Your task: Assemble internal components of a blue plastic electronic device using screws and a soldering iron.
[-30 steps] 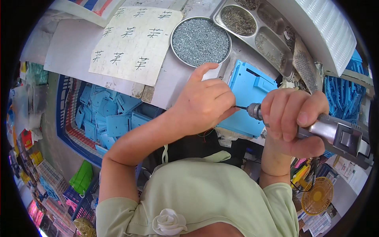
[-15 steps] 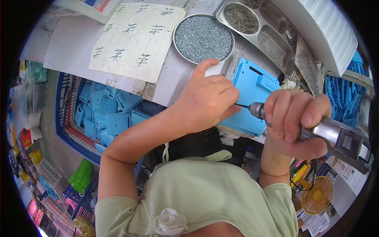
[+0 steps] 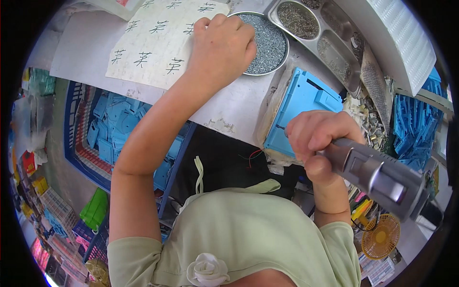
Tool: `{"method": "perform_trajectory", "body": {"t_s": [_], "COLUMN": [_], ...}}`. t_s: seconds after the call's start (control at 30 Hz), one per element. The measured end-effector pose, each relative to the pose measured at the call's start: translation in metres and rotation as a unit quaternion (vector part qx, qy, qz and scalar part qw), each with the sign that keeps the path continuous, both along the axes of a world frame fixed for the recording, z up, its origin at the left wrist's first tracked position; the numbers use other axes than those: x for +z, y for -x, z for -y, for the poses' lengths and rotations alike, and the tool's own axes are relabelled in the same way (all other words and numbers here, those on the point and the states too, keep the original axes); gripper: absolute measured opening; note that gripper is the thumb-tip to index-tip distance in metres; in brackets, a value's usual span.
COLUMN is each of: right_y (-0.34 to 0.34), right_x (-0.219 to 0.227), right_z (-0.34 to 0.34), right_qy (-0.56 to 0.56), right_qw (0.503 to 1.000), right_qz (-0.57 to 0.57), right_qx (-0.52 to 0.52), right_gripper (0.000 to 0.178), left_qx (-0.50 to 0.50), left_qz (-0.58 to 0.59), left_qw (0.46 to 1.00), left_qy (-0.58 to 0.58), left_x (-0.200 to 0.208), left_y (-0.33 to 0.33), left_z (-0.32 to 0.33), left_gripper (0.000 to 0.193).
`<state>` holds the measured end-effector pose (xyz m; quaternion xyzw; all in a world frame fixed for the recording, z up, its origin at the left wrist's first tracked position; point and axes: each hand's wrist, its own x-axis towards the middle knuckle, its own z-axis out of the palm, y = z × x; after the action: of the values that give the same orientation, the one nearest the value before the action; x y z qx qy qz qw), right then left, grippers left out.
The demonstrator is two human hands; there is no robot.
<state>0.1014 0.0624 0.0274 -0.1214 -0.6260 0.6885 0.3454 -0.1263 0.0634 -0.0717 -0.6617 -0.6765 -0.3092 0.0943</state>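
Note:
My left hand (image 3: 222, 50) is over the left side of a round metal dish (image 3: 288, 51) full of small silver screws (image 3: 268, 44). Its fingers are curled in; whatever they may hold is hidden. My right hand (image 3: 326, 136) is wrapped round a grey electric screwdriver (image 3: 380, 174). The thin bit points left, over the lower part of a light blue plastic panel (image 3: 301, 103); whether it touches cannot be made out. That panel lies on a worn pad at the table's front edge.
A paper (image 3: 143, 43) with handwritten characters lies left of the dish. Behind stands a steel compartment tray (image 3: 351, 86) of small hardware. A blue basket (image 3: 71, 129) of blue plastic parts is at left. More blue pieces (image 3: 416, 129) and a yellow fan (image 3: 381, 237) are at right.
My left hand has left the screwdriver's tip and moved up and left to the screw dish. The screwdriver has shifted left and down, its bit now over the blue panel's lower part.

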Motion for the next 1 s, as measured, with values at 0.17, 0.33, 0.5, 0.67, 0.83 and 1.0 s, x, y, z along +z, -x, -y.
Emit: {"method": "perform_trajectory", "body": {"t_s": [0.17,0.33,0.5,0.67,0.83,1.0], "right_y": [0.004,-0.008,-0.018,-0.017,-0.02,-0.022], "right_x": [0.007,0.015,0.037,0.029,0.028,0.015], "right_z": [0.005,-0.024,-0.026,-0.01,-0.006,0.011], "right_qy": [0.0,0.006,-0.043,-0.045,-0.042,-0.022], "right_qw": [0.997,0.996,0.991,0.989,0.992,0.996], "right_qz": [0.069,-0.08,-0.115,-0.135,-0.109,-0.083], "right_qx": [-0.028,0.036,0.058,0.035,0.045,0.026], "right_gripper": [0.042,0.039,0.048,0.049,0.05,0.046], "left_qx": [-0.006,-0.227,-0.273,-0.277,-0.294,-0.25], "left_qz": [-0.015,0.306,0.248,0.26,0.191,0.229], "left_qw": [0.997,0.919,0.929,0.925,0.936,0.939], "left_qy": [0.081,0.1,0.039,0.004,0.014,0.052], "left_x": [0.003,0.029,0.033,0.032,0.032,0.048], "left_y": [0.009,-0.016,-0.06,-0.072,-0.066,-0.049], "left_z": [-0.012,0.033,0.085,0.091,0.096,0.091], "left_gripper": [0.011,0.008,0.018,0.022,0.034,0.056]}}
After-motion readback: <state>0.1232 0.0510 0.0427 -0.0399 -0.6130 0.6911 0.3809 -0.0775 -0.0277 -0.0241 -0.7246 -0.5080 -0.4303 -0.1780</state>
